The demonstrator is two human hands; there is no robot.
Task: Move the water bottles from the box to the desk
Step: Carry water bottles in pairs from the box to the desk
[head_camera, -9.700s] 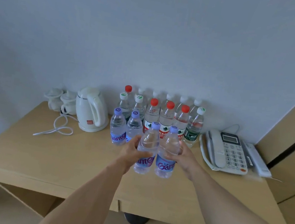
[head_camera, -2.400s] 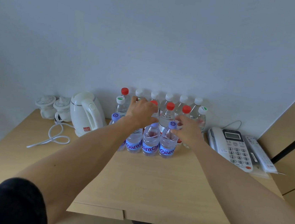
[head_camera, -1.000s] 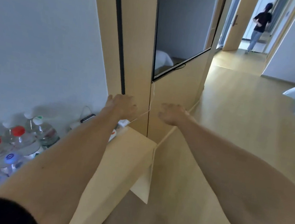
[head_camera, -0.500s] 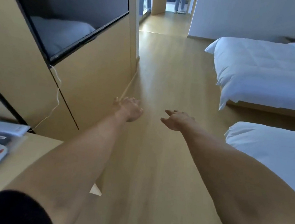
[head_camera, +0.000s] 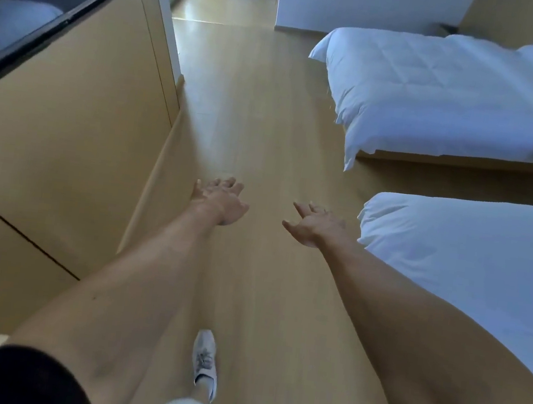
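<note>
A smooth tan panel wall (head_camera: 67,117) flanks the glossy wood floor (head_camera: 253,106). Over the floor, the left hand (head_camera: 220,201) and right hand (head_camera: 314,224) reach forward, fingers spread, holding nothing. Right of the floor lie puffy white beds (head_camera: 439,95). No bottles or box show.

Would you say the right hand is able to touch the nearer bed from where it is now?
Probably yes: the right hand is open and empty, just beside the nearer bed, with only bare floor between them.
</note>
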